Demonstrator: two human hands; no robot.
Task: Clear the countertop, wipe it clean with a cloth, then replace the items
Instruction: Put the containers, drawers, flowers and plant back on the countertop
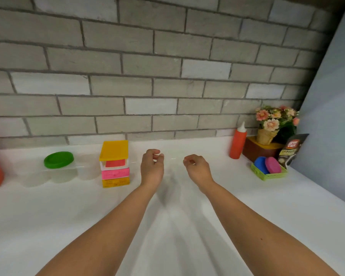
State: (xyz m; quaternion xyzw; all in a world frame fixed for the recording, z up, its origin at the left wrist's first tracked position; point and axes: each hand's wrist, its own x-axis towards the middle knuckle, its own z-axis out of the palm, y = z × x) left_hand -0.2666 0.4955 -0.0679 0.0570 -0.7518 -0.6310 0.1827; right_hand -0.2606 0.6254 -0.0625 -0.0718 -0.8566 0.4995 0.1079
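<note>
Toward the left of the white countertop point(48, 216) stand clear tubs point(62, 174), one with a green lid point(58, 159), then a stack of boxes point(115, 166) topped in yellow. At centre the left hand point(152, 168) and right hand point(197, 169) hover, fingers curled toward thumbs; whether they pinch anything I cannot tell. At right stand a red squeeze bottle point(237, 143), potted flowers point(273, 120) and a green tray point(267, 175).

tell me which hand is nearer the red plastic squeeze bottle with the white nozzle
Right. The right hand hovers left of the red plastic squeeze bottle; the left hand is farther left, beside the yellow-lidded stack of boxes.
</note>
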